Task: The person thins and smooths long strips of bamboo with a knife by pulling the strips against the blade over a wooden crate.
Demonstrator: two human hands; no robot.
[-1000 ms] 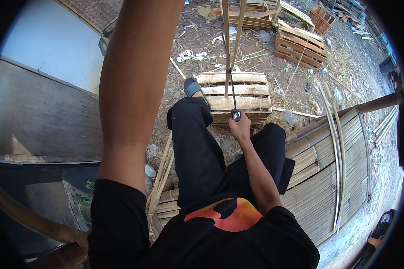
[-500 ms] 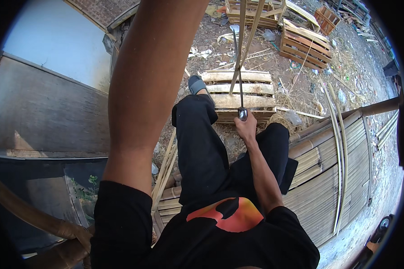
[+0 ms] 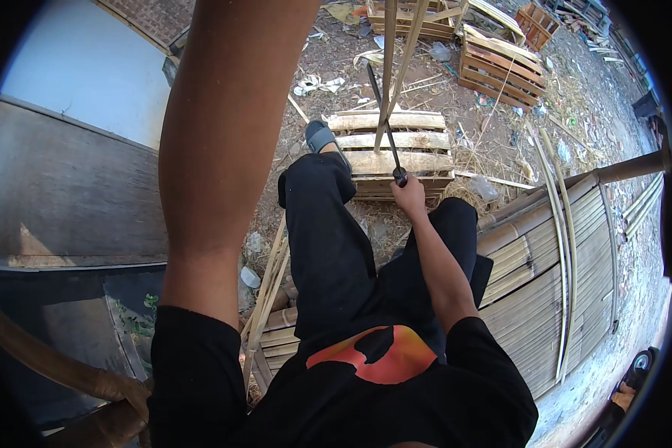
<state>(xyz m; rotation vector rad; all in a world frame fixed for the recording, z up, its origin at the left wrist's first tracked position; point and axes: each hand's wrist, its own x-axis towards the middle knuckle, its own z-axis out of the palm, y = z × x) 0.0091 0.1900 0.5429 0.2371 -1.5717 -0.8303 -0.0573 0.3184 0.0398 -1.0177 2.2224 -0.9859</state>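
Wrapping round the handle of a long dark knife [image 3: 393,147], the fingers of the right hand [image 3: 408,197] make a closed fist on the near side of a slatted crate [image 3: 425,160]. The blade points away from the body and leans left, crossing two pale strips [image 3: 389,45] close to where they come together. Those strips rise steeply from over the crate's top and run out past the upper edge of the view. To work well here, I'd lock that wrist and feed the edge along the grain with small, even pressure, because a sudden shove could make it jump. Across from it, the left arm [image 3: 235,142] is lifted high with its hand out of sight, so I cannot tell what those fingers are doing; a steady hold up there would presumably stop the strips twisting. Further out, a sandalled foot [image 3: 320,136] is planted just beside the crate's left side, a decent brace, though the blade's path should stay clear of it. A bamboo platform [image 3: 530,328] lies to the right, near enough that I'd mind the right elbow when drawing back.
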